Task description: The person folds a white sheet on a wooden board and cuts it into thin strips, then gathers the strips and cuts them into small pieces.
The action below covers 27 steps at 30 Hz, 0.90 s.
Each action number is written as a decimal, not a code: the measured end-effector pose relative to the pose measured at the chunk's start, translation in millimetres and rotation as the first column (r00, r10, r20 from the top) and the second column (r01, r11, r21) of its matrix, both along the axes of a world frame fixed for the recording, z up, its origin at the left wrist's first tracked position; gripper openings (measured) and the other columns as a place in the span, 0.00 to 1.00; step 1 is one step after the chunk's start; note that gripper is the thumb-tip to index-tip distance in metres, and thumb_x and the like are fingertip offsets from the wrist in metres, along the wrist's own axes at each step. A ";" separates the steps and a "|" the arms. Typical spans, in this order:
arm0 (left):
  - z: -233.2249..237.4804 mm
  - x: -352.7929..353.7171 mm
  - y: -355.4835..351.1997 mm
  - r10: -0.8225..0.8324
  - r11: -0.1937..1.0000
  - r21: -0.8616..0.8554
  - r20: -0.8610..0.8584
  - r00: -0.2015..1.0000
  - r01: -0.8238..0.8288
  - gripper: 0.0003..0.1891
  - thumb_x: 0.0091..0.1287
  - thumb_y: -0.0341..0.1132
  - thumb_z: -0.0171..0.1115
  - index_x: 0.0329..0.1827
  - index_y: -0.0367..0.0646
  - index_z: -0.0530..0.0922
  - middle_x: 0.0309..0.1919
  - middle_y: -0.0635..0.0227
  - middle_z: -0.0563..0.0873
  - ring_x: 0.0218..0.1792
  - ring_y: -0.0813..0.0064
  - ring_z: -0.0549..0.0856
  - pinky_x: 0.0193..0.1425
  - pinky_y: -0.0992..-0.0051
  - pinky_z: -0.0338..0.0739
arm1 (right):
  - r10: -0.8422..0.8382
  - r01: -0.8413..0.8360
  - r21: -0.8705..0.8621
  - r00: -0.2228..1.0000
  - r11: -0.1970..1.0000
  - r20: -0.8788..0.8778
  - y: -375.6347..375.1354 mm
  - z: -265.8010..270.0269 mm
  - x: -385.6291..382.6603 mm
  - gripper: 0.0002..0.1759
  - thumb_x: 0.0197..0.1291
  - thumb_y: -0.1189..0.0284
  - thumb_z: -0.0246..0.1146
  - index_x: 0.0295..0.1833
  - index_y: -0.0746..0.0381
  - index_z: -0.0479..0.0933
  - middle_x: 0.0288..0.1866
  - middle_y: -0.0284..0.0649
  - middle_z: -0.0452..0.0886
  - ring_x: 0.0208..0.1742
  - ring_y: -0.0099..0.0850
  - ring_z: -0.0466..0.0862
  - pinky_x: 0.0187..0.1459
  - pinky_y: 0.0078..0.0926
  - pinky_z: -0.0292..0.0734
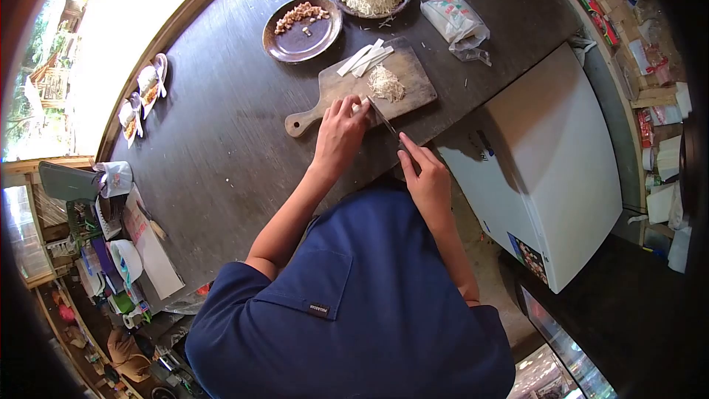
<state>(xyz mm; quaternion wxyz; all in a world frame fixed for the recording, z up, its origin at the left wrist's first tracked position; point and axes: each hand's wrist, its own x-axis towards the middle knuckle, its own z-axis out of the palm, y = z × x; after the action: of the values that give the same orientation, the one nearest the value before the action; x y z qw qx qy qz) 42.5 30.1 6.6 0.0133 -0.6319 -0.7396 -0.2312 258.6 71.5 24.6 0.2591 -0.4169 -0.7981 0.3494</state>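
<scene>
My right hand [427, 174] grips a knife [383, 117] by its handle, the blade slanting over the near edge of a wooden cutting board [410, 74]. On the board, the fingers of my left hand [343, 131] are bent and pressed together on a small white piece of food [357, 107] beside the blade, partly covered by the fingers. Beyond the knife lies a small heap of thin pale shreds [386, 84]. Several flat white strips [365, 58] rest toward the board's far side.
Behind the board stand a brown plate [317, 46] with chopped brown pieces and a dish [339, 0] heaped with pale shreds. A plastic bag [454, 22] lies to their right. Spoons [138, 114] sit at the left edge. A white fridge [561, 177] stands right of the dark table [236, 140].
</scene>
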 end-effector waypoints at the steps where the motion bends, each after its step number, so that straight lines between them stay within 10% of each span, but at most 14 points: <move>1: -0.7 0.3 0.0 0.006 1.000 0.001 -0.006 1.000 -0.006 0.20 0.67 0.26 0.69 0.63 0.42 0.86 0.56 0.62 0.82 0.52 0.60 0.83 0.61 0.59 0.81 | 0.000 0.000 0.000 1.000 1.000 0.001 0.2 0.5 0.0 0.19 0.77 0.64 0.68 0.70 0.50 0.86 0.48 0.42 0.91 0.46 0.47 0.92 0.46 0.43 0.87; 27: -6.6 7.2 -1.5 0.028 0.999 -0.025 -0.128 0.991 -0.032 0.23 0.66 0.31 0.68 0.66 0.43 0.83 0.58 0.63 0.81 0.58 0.60 0.81 0.63 0.60 0.79 | -0.029 0.020 0.108 0.997 0.994 0.078 11.1 -12.9 -21.5 0.16 0.77 0.61 0.68 0.64 0.51 0.88 0.37 0.42 0.88 0.37 0.49 0.90 0.38 0.45 0.87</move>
<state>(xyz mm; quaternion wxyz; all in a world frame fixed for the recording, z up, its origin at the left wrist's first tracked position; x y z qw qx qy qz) 49.7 28.6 0.0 0.0555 -0.6344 -0.7497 -0.1800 237.2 82.6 11.7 0.2533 -0.4258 -0.8202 0.2862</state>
